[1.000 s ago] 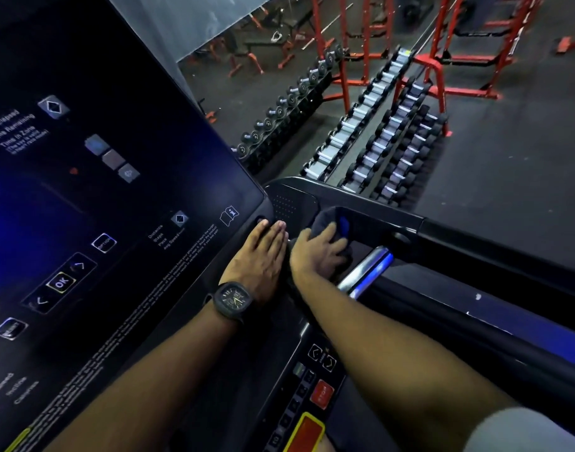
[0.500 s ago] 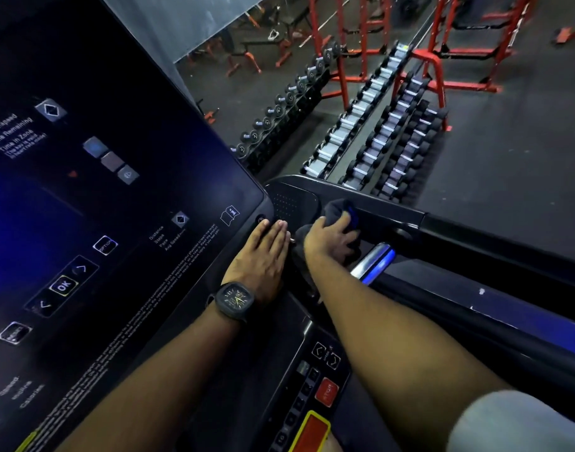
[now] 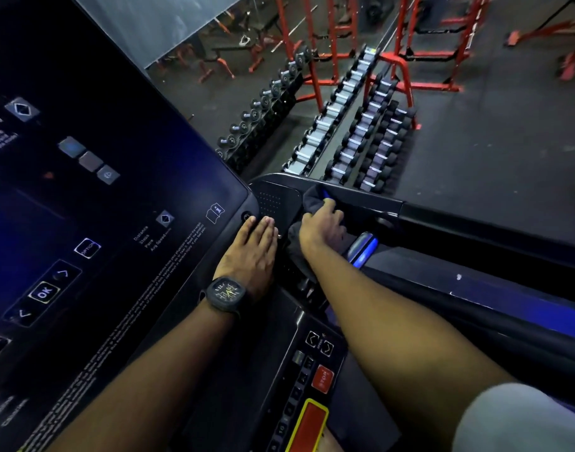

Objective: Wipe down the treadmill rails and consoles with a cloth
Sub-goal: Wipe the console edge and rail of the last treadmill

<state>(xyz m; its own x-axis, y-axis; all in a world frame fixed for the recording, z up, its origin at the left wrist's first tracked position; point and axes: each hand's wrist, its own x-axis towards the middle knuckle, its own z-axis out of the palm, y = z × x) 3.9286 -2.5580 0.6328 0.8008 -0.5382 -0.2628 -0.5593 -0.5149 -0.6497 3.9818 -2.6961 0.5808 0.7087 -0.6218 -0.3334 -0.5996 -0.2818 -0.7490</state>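
**Head view.** The right hand (image 3: 322, 228) grips the dark cloth (image 3: 312, 199) and has slid it forward, away from the silver handgrip (image 3: 361, 246), to the far corner of the treadmill rail (image 3: 442, 216). The left hand (image 3: 252, 247) stays flat, fingers straight, on the console (image 3: 133, 141) edge. Judged: the corner wipe is under way.

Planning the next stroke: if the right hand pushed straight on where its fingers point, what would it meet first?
Probably the raised black plastic rim of the treadmill tray, just past the dark cloth the right hand grips; depth is unclear.
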